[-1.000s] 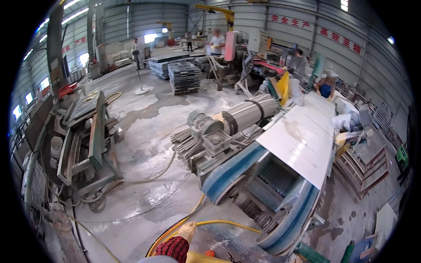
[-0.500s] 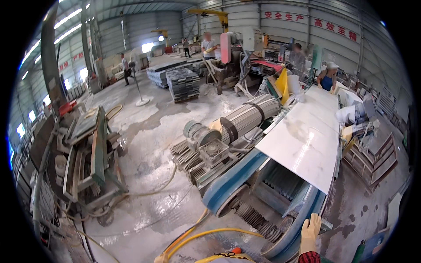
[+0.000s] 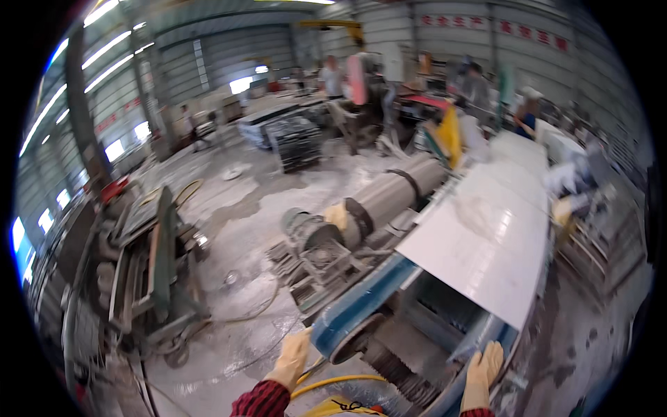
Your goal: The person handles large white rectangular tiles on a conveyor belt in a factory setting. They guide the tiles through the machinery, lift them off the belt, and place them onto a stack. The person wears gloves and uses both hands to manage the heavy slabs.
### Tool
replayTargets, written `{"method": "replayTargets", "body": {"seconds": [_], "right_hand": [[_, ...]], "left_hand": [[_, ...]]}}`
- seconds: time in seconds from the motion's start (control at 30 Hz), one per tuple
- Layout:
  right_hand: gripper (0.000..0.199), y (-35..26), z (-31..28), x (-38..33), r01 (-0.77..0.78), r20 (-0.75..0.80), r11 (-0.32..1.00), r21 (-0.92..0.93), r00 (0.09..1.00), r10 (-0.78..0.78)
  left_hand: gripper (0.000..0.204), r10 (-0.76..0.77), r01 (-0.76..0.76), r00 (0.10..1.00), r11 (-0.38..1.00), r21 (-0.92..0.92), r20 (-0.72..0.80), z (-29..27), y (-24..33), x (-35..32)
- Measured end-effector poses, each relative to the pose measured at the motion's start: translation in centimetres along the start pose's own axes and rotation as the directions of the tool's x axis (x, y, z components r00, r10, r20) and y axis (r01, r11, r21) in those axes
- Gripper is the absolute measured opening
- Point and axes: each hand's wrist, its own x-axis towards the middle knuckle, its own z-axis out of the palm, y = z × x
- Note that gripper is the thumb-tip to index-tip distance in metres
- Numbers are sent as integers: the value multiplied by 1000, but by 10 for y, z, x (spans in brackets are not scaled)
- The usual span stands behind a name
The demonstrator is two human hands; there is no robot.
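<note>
My left hand (image 3: 292,358), in a cream glove under a red checked sleeve, reaches up beside the rounded near end of the blue machine frame (image 3: 379,295). Its fingers look stretched out and somewhat blurred; I cannot tell whether they touch the frame. My right hand (image 3: 484,372), gloved alike, lies with straight fingers on the frame's right-hand blue side. Neither hand shows anything in its grasp. Beyond them a large glossy white slab (image 3: 479,229) lies along the top of the machine. Its near edge overhangs a dark gap with a ribbed bellows (image 3: 399,375) below.
Left of the slab are a motor (image 3: 309,229) and a strapped bundle of long strips (image 3: 403,184). A yellow hose (image 3: 340,381) crosses the wet floor near me. A metal rack (image 3: 149,264) stands at left, stacked dark slabs (image 3: 297,142) farther back. Several people work in the distance.
My left hand has come into view beside the blue frame. The right hand has shifted slightly left and stays on the frame. The whole view has tilted a little and is blurred.
</note>
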Motion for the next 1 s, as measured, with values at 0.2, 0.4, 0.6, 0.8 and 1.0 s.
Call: {"method": "replayTargets", "body": {"seconds": [0.2,0.4,0.6,0.8,1.0], "right_hand": [[63,-44,-78,7,-37,204,988,-151,977,67],[64,-24,-61,5,-24,200,993,-115,979,47],[64,-14,-58,27,23,209,996,-87,978,-4],[62,-46,-79,49,-3,221,988,-155,974,37],[60,-48,-75,42,11,150,995,-99,989,4]], "left_hand": [[31,587,-582,806,809,84,-72,83,47,110],[46,664,-656,747,743,135,-23,122,76,146],[56,674,-665,739,729,164,-1,149,80,192],[62,630,-643,763,762,78,143,160,79,212],[62,614,-635,768,768,85,182,157,79,211]]}}
